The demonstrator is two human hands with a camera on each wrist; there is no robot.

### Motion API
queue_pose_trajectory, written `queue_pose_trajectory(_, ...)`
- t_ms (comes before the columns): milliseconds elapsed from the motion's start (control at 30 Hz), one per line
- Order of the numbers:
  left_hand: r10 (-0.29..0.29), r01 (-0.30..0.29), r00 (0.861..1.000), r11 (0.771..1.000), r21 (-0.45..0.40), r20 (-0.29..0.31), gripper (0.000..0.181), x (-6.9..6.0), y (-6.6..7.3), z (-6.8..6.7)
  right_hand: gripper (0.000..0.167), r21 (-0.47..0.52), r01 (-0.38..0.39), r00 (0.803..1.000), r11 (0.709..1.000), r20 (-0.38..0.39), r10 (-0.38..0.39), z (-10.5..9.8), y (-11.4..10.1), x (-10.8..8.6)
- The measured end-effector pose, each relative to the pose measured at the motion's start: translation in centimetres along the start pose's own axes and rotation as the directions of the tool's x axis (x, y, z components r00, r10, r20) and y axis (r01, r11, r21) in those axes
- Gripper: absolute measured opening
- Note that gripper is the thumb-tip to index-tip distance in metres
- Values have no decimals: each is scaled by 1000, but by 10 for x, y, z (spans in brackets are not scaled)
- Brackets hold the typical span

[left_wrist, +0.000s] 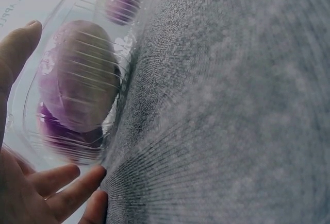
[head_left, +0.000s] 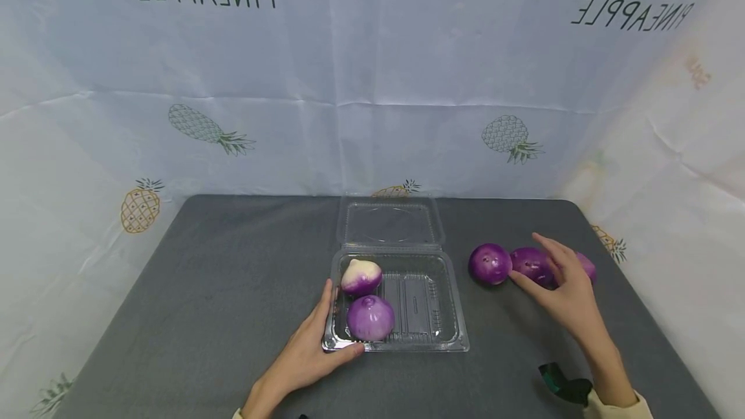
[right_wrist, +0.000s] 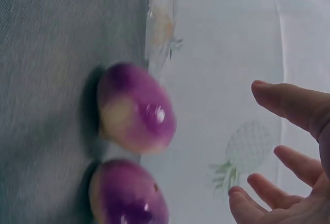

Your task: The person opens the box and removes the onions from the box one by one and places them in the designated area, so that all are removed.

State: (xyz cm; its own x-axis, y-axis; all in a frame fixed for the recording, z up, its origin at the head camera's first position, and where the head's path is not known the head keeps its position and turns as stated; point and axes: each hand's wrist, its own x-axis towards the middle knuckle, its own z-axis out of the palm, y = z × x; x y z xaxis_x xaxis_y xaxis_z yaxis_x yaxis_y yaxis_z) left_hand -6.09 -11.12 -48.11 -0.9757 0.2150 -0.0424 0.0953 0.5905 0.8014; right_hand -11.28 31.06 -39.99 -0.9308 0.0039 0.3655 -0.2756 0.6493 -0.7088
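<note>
A clear plastic container (head_left: 416, 341) lies with its lid flipped back, and two purple-and-white onions (head_left: 370, 318) sit in its left side, one behind the other. My left hand (head_left: 305, 351) spreads around the container's front left corner, thumb at the front rim and fingers along the left side; the left wrist view shows the fingers (left_wrist: 72, 195) by its wall. To the right, my right hand (head_left: 567, 293) hovers over a row of purple onions (head_left: 490, 264), thumb and fingers apart. In the right wrist view that hand (right_wrist: 289, 152) holds nothing, beside two onions (right_wrist: 136, 108).
The grey table (head_left: 233, 290) reaches back to a white cloth (head_left: 407, 147) printed with pineapples. The container's lid (head_left: 390, 223) lies toward the back edge. A dark strap-like object (head_left: 564, 385) shows next to the right sleeve.
</note>
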Motion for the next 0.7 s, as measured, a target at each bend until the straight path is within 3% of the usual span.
queue_pose_trajectory(367,-3,3,1000,1000,3,0,124,0,1,-1,76,90,64,993,994,90,-72,29,-30,-4)
queue_pose_trajectory(700,-5,5,1000,1000,-2,0,125,0,2,-1,73,207,127,967,970,190,-167,66,-45,-7)
